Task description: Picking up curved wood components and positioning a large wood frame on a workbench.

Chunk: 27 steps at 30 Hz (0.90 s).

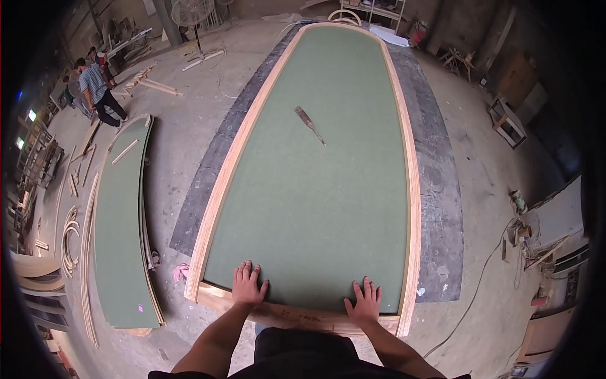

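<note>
In front of me lies a long green panel (pixel 315 189) set inside a pale wooden frame (pixel 411 208), rounded at its far end. My left hand (pixel 248 284) rests palm down on the panel's near left corner, fingers spread. Near the right corner my right hand (pixel 364 302) also presses flat, its fingers apart. Both wrists cross the frame's near wooden rail (pixel 297 316), which carries a handwritten mark. A chisel-like tool (pixel 309 125), with a dark wide end and a thin tip, lies farther up the panel, out of contact with either hand.
The frame lies on a dark worktable (pixel 442 215). Left of it stands a stack of green sheets (pixel 120 234). A person (pixel 95 88) walks at the far left, near others. A standing fan (pixel 192 16) is behind. A cable (pixel 470 300) runs along the floor at right.
</note>
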Motion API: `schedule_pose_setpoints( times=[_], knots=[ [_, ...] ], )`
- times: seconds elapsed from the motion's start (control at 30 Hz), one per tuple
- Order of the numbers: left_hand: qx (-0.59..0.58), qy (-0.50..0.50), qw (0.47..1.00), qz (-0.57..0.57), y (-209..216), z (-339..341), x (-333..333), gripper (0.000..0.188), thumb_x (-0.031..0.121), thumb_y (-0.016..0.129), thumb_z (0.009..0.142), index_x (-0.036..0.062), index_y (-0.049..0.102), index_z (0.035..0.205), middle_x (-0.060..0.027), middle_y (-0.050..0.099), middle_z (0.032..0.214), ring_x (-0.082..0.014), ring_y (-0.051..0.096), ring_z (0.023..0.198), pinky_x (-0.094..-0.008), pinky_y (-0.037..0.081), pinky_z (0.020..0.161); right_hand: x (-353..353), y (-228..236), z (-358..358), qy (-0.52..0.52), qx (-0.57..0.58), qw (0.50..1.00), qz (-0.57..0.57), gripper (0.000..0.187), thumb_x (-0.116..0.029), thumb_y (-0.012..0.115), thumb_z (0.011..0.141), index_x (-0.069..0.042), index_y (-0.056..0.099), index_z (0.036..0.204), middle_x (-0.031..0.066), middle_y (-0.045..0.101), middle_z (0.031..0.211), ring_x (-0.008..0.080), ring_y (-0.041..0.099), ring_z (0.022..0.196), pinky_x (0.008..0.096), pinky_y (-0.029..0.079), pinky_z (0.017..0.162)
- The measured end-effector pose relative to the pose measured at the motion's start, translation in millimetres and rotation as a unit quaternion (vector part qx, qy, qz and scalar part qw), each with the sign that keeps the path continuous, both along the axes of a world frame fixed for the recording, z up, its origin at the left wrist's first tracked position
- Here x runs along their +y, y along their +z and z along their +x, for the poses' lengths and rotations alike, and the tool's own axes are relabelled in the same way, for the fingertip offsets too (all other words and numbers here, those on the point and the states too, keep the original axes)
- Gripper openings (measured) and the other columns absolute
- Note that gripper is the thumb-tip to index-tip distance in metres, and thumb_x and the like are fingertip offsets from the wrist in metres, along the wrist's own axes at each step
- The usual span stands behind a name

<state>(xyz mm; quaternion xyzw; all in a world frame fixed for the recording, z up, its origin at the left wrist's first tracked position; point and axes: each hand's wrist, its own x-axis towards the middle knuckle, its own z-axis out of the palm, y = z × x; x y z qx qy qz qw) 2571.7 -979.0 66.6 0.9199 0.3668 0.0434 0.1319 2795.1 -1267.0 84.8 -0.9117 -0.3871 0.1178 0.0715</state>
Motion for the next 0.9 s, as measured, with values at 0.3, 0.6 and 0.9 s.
schedule_pose_setpoints(
  times=[0.3,0.6,0.9],
  knots=[
    [0.010,0.008,1.000,0.004,1.8,0.4,-0.2,0.061,0.043,0.057,0.081,0.0091,0.048,0.131,-0.0184,0.036,0.142,-0.0349,0.029,0.134,-0.0475,0.018,0.112,-0.8,1.4,-1.2,0.002,-0.002,1.000,0.008,0.063,-0.044,0.056,0.083,-0.015,0.043,0.137,0.0200,0.027,0.147,0.0389,0.027,0.133,0.0565,0.012,0.111],
    [0.003,0.011,1.000,0.006,3.7,-0.7,-3.7,0.059,0.040,0.058,0.082,0.0085,0.047,0.130,-0.0189,0.037,0.141,-0.0352,0.029,0.134,-0.0475,0.018,0.113,-3.1,2.3,-2.9,0.000,-0.005,1.000,0.019,0.062,-0.043,0.056,0.083,-0.014,0.043,0.136,0.0201,0.028,0.146,0.0386,0.029,0.133,0.0565,0.013,0.111],
    [-0.002,0.011,1.000,-0.001,2.6,-1.3,-8.2,0.059,0.040,0.057,0.082,0.0075,0.048,0.130,-0.0198,0.035,0.142,-0.0361,0.030,0.133,-0.0478,0.019,0.112,-8.9,-2.7,-4.2,-0.012,-0.006,0.999,0.046,0.061,-0.043,0.056,0.083,-0.015,0.045,0.135,0.0198,0.030,0.145,0.0383,0.030,0.132,0.0569,0.014,0.111]
  ],
)
